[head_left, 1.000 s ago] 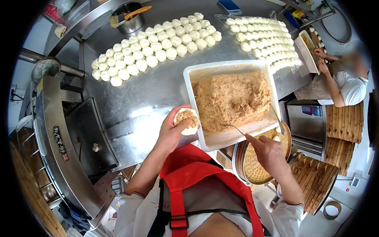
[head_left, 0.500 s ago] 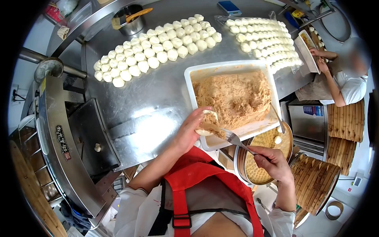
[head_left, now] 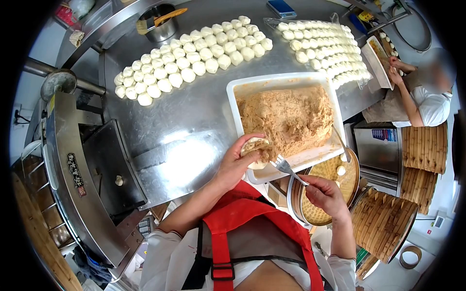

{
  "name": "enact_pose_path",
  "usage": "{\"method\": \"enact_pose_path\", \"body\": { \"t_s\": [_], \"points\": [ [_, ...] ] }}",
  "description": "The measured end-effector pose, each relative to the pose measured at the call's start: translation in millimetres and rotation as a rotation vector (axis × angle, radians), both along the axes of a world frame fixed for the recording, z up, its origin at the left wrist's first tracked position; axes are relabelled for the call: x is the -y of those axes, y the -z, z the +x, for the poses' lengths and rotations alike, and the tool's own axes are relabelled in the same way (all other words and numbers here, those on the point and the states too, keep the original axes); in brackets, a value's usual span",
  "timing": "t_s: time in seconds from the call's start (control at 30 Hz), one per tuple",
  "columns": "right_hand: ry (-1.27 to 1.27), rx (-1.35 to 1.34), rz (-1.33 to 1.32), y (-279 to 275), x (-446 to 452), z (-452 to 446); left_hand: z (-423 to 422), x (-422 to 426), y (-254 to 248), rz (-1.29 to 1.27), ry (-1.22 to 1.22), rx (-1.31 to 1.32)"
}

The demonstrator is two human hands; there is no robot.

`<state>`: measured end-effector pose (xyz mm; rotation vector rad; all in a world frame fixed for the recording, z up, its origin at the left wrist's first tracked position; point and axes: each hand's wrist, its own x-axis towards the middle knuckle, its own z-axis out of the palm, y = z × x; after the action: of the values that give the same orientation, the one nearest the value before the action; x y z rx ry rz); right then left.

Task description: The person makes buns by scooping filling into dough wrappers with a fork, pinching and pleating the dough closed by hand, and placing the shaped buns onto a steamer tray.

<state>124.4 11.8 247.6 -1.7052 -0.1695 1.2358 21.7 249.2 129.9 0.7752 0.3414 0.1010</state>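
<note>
My left hand point(head_left: 234, 165) cups a round dough wrapper point(head_left: 256, 165) with brown meat filling point(head_left: 262, 148) on it, over the near left edge of a white tub point(head_left: 234, 104). The thumb lies across the filling. In my right hand point(head_left: 326, 195) is a metal fork point(head_left: 287, 168), gripped by its handle. Its tines point left, close to the wrapper's right edge; whether they touch the filling I cannot tell. A large mound of orange-brown filling point(head_left: 291, 119) fills much of the tub. A second utensil handle point(head_left: 341, 144) leans at the tub's right side.
Rows of dough balls point(head_left: 189, 63) sit on the steel table point(head_left: 141, 131); more lie under plastic point(head_left: 325, 48). A round steamer point(head_left: 320, 206) holding a few pale pieces stands below the tub. Stacked bamboo steamers point(head_left: 386, 223) are at right. A co-worker point(head_left: 412, 97) works at another tub.
My right hand has moved a little left, and the fork's tines have come off the middle of the wrapper to its right edge. My left thumb now lies over the filling.
</note>
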Motion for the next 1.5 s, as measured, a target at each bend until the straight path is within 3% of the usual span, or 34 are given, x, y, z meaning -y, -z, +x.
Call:
{"method": "enact_pose_path", "body": {
  "t_s": [0.17, 0.27, 0.47, 0.57, 0.83, 1.03, 1.23, 1.27, 1.37, 1.47, 1.5],
  "points": [
    [0.199, -0.220, 0.191, 12.6, 6.9, -6.6, 0.6, -2.0, 1.8, 0.124, -0.032, -0.065],
    [0.222, -0.240, 0.282, 14.2, 11.2, -7.0, 0.8, -4.4, 0.2, 0.004, -0.026, -0.127],
    [0.217, -0.194, 0.259, 11.2, 17.2, -5.9, 0.5, -13.5, -6.9, -0.379, 0.011, 0.021],
    [0.191, -0.156, 0.205, 10.7, 17.2, -7.5, 3.2, -11.6, -8.7, -0.403, -0.033, 0.007],
    [0.103, -0.151, 0.009, 6.6, -3.3, -11.5, 6.5, -1.5, -9.4, -0.264, -0.024, 0.029],
    [0.106, -0.026, 0.074, 14.7, -2.0, -15.8, 8.8, -1.2, -8.4, -0.081, -0.124, 0.027],
    [0.270, 0.037, 0.244, 15.4, 2.6, -16.7, 8.0, -2.8, 4.6, 0.008, -0.127, -0.030],
    [0.227, 0.239, 0.190, 18.2, 1.8, -16.8, 7.6, -3.1, 6.1, -0.008, -0.132, -0.044],
    [0.024, 0.926, -0.049, 31.0, -1.4, -15.2, 6.4, -14.0, -7.4, -0.420, -0.072, -0.029],
    [-0.230, 1.213, -0.506, 21.3, -14.6, -18.0, 5.4, -11.3, -6.4, -0.311, -0.044, 0.014],
    [-0.272, 1.291, -0.527, 26.8, -17.2, -18.2, 6.1, -9.8, -6.8, -0.261, -0.055, -0.005]
  ]
}}
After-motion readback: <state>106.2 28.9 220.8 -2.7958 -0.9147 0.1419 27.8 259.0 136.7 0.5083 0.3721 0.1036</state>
